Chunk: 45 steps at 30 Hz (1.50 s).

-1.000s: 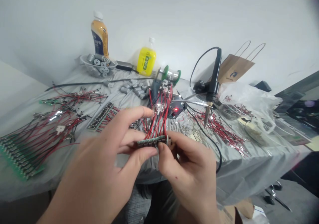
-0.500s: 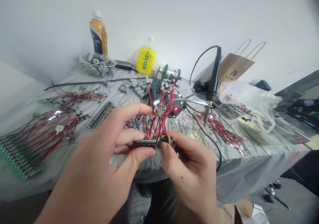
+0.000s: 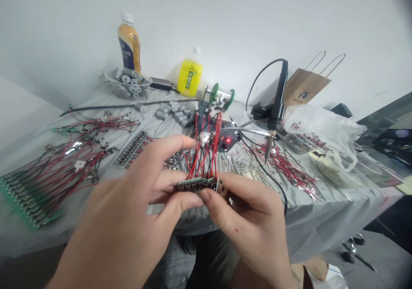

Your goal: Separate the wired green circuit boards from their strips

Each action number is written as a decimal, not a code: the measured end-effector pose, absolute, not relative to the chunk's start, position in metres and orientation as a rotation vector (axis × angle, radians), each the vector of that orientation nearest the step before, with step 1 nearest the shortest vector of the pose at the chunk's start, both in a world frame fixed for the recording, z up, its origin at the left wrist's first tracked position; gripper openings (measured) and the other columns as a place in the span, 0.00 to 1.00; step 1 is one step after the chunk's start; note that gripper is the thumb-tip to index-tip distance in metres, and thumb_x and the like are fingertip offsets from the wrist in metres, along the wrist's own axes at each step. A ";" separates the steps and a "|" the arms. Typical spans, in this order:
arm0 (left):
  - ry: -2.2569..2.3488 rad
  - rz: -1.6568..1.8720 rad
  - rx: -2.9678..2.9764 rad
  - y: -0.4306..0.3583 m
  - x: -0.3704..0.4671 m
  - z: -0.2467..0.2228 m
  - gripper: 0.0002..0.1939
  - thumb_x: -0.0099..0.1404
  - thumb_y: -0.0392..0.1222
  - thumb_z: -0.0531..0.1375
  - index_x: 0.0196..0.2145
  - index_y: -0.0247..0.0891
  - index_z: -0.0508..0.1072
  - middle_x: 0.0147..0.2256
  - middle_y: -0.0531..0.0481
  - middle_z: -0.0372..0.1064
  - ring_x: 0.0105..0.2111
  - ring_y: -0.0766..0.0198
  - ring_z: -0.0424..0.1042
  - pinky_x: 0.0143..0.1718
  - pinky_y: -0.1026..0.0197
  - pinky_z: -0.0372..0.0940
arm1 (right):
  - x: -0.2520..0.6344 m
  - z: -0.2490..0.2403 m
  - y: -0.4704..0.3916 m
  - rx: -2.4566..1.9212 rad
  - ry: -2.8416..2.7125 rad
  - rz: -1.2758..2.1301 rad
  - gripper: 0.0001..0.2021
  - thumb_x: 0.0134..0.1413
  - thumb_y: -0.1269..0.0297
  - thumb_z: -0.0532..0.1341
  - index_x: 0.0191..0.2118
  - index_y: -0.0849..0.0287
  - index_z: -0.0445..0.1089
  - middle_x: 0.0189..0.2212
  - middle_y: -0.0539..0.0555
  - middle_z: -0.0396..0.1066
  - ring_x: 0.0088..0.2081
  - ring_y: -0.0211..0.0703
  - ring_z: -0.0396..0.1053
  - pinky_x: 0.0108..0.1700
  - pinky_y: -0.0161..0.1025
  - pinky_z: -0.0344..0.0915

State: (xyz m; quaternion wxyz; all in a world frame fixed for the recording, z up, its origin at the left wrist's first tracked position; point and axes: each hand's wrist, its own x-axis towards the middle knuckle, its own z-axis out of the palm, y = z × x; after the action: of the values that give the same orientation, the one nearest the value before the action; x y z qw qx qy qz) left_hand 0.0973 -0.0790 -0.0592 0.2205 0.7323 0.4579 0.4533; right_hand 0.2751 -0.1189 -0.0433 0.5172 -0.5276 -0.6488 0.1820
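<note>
Between left hand [image 3: 141, 194] and right hand [image 3: 249, 214], board strip [image 3: 193, 185] straighter than before.

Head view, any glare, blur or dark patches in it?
In the head view, glare whitens metal parts at left; the green circuit board looks soft, the held board clearer; the top right corner is dark; a soft shadow marks the wall beside the paper bag.

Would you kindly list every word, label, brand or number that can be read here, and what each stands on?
Nothing is clear enough to quote.
Orange bottle: pale lettering on its dark label, too blurred.
Yellow bottle: characters on its green panel, too blurred.
Paper bag: dark logo, with lettering below too small.
</note>
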 end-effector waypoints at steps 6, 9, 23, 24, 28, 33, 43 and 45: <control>1.295 1.175 2.044 -0.082 0.099 -0.052 0.27 0.70 0.44 0.66 0.61 0.69 0.66 0.40 0.71 0.86 0.40 0.61 0.88 0.34 0.74 0.79 | 0.272 -0.048 -0.116 -1.279 -1.481 0.360 0.05 0.59 0.70 0.69 0.39 0.63 0.83 0.20 0.44 0.67 0.21 0.31 0.60 0.21 0.30 0.57; 1.303 1.231 2.017 -0.082 0.101 -0.051 0.27 0.67 0.46 0.68 0.59 0.69 0.68 0.40 0.70 0.86 0.37 0.57 0.88 0.32 0.67 0.83 | 0.271 -0.050 -0.115 -1.292 -1.453 0.332 0.03 0.58 0.71 0.68 0.37 0.62 0.81 0.19 0.42 0.64 0.20 0.30 0.58 0.20 0.29 0.53; 1.317 1.112 1.961 -0.085 0.097 -0.055 0.26 0.72 0.44 0.66 0.62 0.70 0.66 0.54 0.68 0.83 0.46 0.57 0.87 0.46 0.62 0.83 | 0.276 -0.047 -0.117 -1.262 -1.580 0.311 0.06 0.61 0.68 0.71 0.32 0.59 0.80 0.20 0.44 0.65 0.22 0.31 0.60 0.24 0.30 0.58; 1.309 1.114 1.959 -0.085 0.096 -0.056 0.26 0.72 0.45 0.67 0.62 0.70 0.66 0.56 0.67 0.82 0.47 0.57 0.87 0.46 0.62 0.83 | 0.276 -0.048 -0.117 -1.264 -1.573 0.313 0.06 0.61 0.68 0.71 0.31 0.59 0.80 0.20 0.43 0.64 0.21 0.31 0.59 0.24 0.30 0.57; 1.286 1.172 1.985 -0.084 0.098 -0.057 0.26 0.72 0.44 0.65 0.61 0.72 0.67 0.56 0.71 0.81 0.45 0.62 0.87 0.43 0.67 0.83 | 0.273 -0.052 -0.117 -1.277 -1.527 0.253 0.02 0.57 0.72 0.68 0.34 0.58 0.79 0.20 0.43 0.64 0.21 0.31 0.59 0.24 0.30 0.58; 1.246 1.193 2.011 -0.084 0.100 -0.055 0.28 0.71 0.43 0.67 0.60 0.74 0.67 0.50 0.74 0.84 0.43 0.64 0.87 0.38 0.72 0.82 | 0.269 -0.055 -0.116 -1.259 -1.516 0.156 0.06 0.54 0.74 0.66 0.32 0.55 0.76 0.19 0.41 0.60 0.21 0.31 0.54 0.23 0.30 0.55; 1.212 1.167 2.001 -0.085 0.099 -0.055 0.28 0.69 0.38 0.68 0.57 0.72 0.69 0.48 0.76 0.83 0.43 0.66 0.87 0.39 0.74 0.81 | 0.277 -0.053 -0.115 -1.143 -1.479 0.383 0.08 0.53 0.76 0.66 0.30 0.55 0.76 0.20 0.41 0.55 0.21 0.31 0.50 0.22 0.31 0.51; 1.184 1.196 1.991 -0.084 0.099 -0.057 0.26 0.69 0.39 0.67 0.56 0.71 0.70 0.44 0.76 0.84 0.40 0.66 0.87 0.36 0.75 0.80 | 0.278 -0.055 -0.115 -1.093 -1.472 0.396 0.08 0.53 0.77 0.67 0.33 0.54 0.77 0.20 0.40 0.55 0.21 0.31 0.50 0.23 0.30 0.50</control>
State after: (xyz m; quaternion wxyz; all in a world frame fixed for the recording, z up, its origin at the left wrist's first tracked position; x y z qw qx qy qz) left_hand 0.0986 -0.0839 -0.0567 0.2642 0.7365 0.4381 0.4425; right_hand 0.2778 -0.1147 -0.0545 0.5914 -0.4700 -0.6328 0.1702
